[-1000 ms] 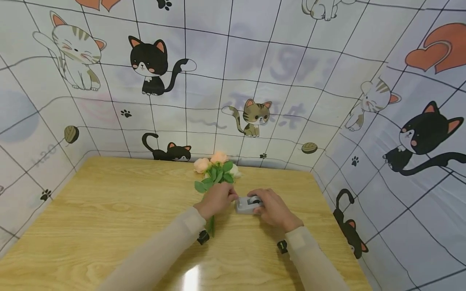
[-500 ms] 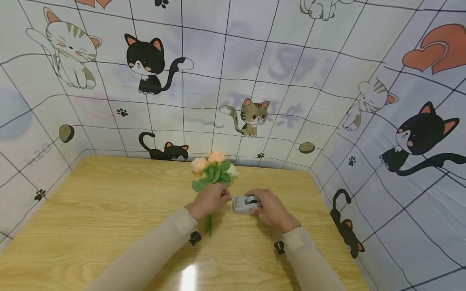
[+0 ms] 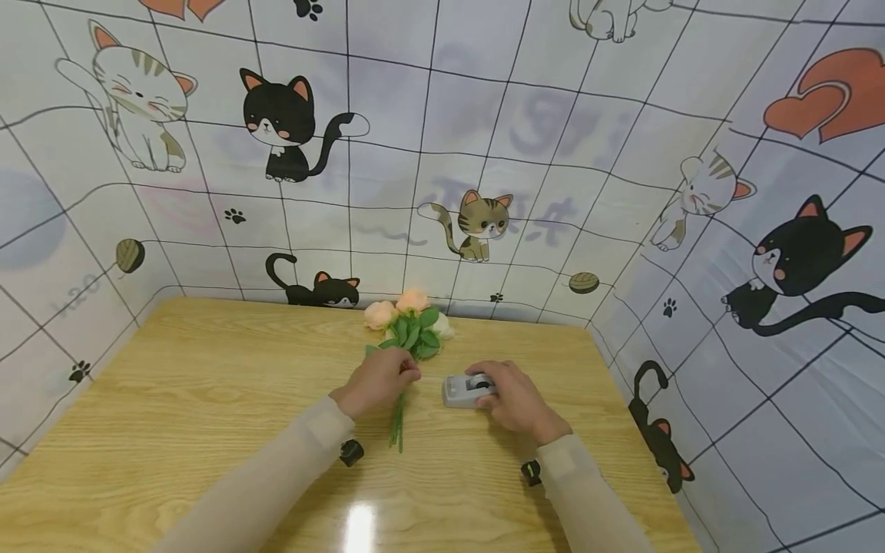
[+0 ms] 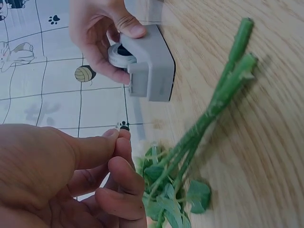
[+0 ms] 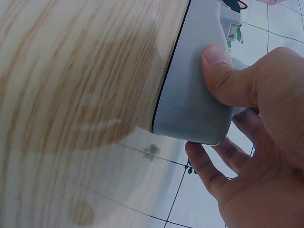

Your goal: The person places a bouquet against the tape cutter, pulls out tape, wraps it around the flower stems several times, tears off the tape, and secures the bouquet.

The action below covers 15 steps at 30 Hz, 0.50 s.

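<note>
A grey tape dispenser [image 3: 458, 392] stands on the table, with a roll of tape [image 4: 121, 54] in it. My right hand [image 3: 517, 398] grips its right end, the thumb [image 5: 219, 71] pressed along its side. Left of the dispenser, my left hand [image 3: 376, 380] pinches a small clear bit between thumb and index finger. It looks like the end of a tape strip; the strip itself is barely visible. Under and beyond that hand lies a bunch of artificial roses [image 3: 413, 301], peach and white, with green leaves. Their green stems [image 4: 209, 111] lie together on the table, untouched by the fingers in the left wrist view.
The wooden table [image 3: 228, 415] reaches back to a cloth wall [image 3: 387, 115] printed with cats and grid lines. Another cloth side [image 3: 774, 399] borders the table on the right. A bright reflection shows near the front.
My left hand has moved left, away from the dispenser, widening the gap between them. The right hand has stayed on the dispenser, which stands in nearly the same place.
</note>
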Available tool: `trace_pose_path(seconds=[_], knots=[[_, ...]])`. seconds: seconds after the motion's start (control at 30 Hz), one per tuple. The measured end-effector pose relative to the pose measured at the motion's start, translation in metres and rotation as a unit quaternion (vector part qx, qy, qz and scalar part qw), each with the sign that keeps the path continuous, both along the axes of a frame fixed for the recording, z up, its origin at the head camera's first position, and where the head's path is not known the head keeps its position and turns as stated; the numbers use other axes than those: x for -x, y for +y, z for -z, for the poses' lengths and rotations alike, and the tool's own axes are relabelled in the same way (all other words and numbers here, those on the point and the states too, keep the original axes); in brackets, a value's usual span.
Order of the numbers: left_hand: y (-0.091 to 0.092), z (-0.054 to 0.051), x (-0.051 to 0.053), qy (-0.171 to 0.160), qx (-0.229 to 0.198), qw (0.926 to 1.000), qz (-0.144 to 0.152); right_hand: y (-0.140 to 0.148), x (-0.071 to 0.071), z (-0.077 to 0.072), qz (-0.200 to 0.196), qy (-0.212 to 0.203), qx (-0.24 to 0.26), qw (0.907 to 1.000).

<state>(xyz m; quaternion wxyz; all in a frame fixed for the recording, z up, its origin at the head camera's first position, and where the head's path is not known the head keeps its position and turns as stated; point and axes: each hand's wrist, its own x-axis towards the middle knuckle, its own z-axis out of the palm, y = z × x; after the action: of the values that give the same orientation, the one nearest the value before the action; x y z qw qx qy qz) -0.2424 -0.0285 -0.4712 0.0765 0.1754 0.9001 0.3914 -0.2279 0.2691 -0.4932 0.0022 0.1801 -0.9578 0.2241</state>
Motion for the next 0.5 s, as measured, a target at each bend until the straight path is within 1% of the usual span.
trace_pose_path(seconds=[0.1,0.33,0.5], knots=[[-0.005,0.002,-0.001,0.007,0.008,0.9999,0.000,0.000,-0.001,0.000,0.002,-0.004,0.000,1.0000],[-0.015,0.004,0.001,-0.004,0.005,1.0000,-0.003,0.001,-0.001,0.002,-0.002,-0.002,-0.002,1.0000],[-0.023,0.007,0.004,-0.009,0.004,0.9999,0.006,0.001,-0.002,0.002,0.006,-0.005,0.000,1.0000]])
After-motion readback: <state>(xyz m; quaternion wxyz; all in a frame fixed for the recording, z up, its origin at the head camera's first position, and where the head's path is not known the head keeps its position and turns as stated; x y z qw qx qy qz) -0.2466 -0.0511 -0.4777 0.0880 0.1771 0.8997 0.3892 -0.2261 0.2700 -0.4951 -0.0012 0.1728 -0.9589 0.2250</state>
